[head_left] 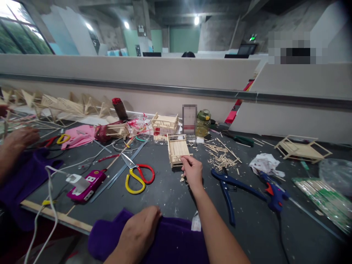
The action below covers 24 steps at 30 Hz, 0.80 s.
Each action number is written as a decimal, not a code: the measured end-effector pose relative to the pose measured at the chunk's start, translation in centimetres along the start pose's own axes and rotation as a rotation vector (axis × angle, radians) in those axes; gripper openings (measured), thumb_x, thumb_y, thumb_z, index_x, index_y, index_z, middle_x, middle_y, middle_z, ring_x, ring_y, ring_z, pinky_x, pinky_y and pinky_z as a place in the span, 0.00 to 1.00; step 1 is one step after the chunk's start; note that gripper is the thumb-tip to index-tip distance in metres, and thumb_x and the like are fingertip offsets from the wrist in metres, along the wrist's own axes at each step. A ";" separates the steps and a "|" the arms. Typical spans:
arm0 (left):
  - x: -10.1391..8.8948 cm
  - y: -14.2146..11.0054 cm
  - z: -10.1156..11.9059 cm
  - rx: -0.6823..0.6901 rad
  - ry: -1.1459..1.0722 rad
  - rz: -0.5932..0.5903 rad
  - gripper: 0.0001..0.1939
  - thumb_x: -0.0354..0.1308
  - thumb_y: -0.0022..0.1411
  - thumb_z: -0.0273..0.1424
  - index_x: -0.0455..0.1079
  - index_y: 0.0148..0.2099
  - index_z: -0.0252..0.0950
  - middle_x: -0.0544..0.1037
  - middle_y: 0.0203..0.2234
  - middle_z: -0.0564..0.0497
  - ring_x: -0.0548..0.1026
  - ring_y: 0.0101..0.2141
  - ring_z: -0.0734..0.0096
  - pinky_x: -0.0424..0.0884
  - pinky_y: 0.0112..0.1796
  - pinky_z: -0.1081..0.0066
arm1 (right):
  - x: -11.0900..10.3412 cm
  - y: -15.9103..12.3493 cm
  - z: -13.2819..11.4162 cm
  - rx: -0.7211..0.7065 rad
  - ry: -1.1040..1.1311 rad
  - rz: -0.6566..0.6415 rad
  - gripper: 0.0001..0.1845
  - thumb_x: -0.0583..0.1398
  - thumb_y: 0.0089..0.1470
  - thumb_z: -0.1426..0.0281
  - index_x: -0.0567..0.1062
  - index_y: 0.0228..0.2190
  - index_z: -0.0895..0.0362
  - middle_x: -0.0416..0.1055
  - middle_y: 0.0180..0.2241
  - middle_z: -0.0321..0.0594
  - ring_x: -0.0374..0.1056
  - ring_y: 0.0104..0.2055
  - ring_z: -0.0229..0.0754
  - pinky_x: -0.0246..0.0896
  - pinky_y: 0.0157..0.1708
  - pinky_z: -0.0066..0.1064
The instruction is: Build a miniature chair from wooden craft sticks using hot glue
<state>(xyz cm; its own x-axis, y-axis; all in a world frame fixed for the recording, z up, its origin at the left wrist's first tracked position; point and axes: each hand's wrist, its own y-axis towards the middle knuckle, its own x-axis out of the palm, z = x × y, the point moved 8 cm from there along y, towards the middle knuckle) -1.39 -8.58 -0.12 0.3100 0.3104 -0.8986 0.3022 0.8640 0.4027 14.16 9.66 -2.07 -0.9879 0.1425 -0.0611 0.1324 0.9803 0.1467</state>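
Note:
A small model of thin wooden sticks, with a slatted top and a raised back, stands on the dark table. My right hand reaches to its front right corner, thumb and fingertips pinched together there; any small piece between them is hidden. Tiny wooden bits lie just below the model. My left hand rests on the purple cloth at the table's near edge, its fingers curled under and mostly out of sight. Scissors with red and yellow handles lie left of the model.
Blue cutters, a blue glue gun and crumpled tissue lie on the right. Loose sticks are heaped behind the cutters. A magenta power strip with white cables sits left. Another person's hand is at far left.

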 end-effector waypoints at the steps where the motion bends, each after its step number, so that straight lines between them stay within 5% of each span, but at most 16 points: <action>1: -0.1 0.4 0.1 0.027 0.006 -0.011 0.08 0.46 0.69 0.28 0.61 0.34 0.40 0.71 0.20 0.55 0.70 0.20 0.71 0.61 0.24 0.71 | 0.0 0.0 0.0 -0.001 0.004 -0.002 0.19 0.60 0.51 0.58 0.81 0.34 0.60 0.65 0.15 0.32 0.57 0.13 0.33 0.52 0.13 0.23; 7: -1.2 6.2 0.9 0.221 0.140 -0.001 0.11 0.45 0.70 0.30 0.64 0.35 0.38 0.74 0.22 0.53 0.73 0.23 0.70 0.61 0.25 0.71 | 0.2 0.1 -0.1 0.010 0.050 -0.017 0.20 0.60 0.51 0.57 0.81 0.34 0.61 0.65 0.15 0.31 0.56 0.12 0.32 0.51 0.12 0.23; 12: 2.1 9.3 0.9 0.305 0.095 -0.092 0.11 0.48 0.68 0.33 0.65 0.32 0.38 0.73 0.22 0.53 0.72 0.24 0.69 0.63 0.24 0.72 | 0.1 0.4 0.2 -0.008 0.042 -0.021 0.19 0.59 0.51 0.57 0.81 0.33 0.60 0.65 0.14 0.30 0.56 0.12 0.33 0.51 0.13 0.23; 15: 0.1 10.8 -0.9 0.130 -0.058 0.139 0.05 0.51 0.67 0.32 0.67 0.41 0.38 0.75 0.33 0.48 0.74 0.36 0.66 0.70 0.36 0.69 | 0.2 0.4 0.3 -0.002 0.045 -0.037 0.18 0.59 0.52 0.58 0.81 0.33 0.59 0.65 0.14 0.30 0.56 0.12 0.33 0.51 0.13 0.23; 18: -3.6 12.9 -3.0 -0.025 -0.122 0.402 0.19 0.58 0.62 0.34 0.63 0.54 0.39 0.73 0.48 0.43 0.69 0.50 0.58 0.67 0.50 0.59 | 0.4 0.3 0.3 0.016 0.047 -0.046 0.18 0.59 0.52 0.59 0.81 0.34 0.58 0.65 0.14 0.30 0.57 0.12 0.33 0.51 0.13 0.23; 21: -3.3 16.6 -2.6 0.104 -0.123 0.162 0.41 0.65 0.55 0.36 0.50 0.66 0.41 0.64 0.61 0.42 0.58 0.61 0.51 0.57 0.59 0.52 | 0.4 0.2 0.1 0.013 0.046 -0.045 0.17 0.58 0.53 0.60 0.81 0.34 0.58 0.65 0.15 0.30 0.57 0.12 0.33 0.52 0.13 0.23; 24: -1.7 18.9 -2.7 0.146 -0.060 -0.054 0.48 0.67 0.51 0.31 0.45 0.69 0.40 0.70 0.57 0.43 0.52 0.64 0.50 0.42 0.63 0.44 | 0.2 0.2 0.1 0.012 0.036 -0.037 0.16 0.58 0.53 0.61 0.81 0.33 0.57 0.64 0.14 0.29 0.57 0.12 0.33 0.51 0.12 0.23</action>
<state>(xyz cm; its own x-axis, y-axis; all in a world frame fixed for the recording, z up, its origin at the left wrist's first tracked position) 1.39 8.26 8.54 0.3415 0.2373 -0.9094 0.4461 0.8107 0.3791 13.96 9.92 -2.10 -0.9944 0.1010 -0.0306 0.0961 0.9864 0.1332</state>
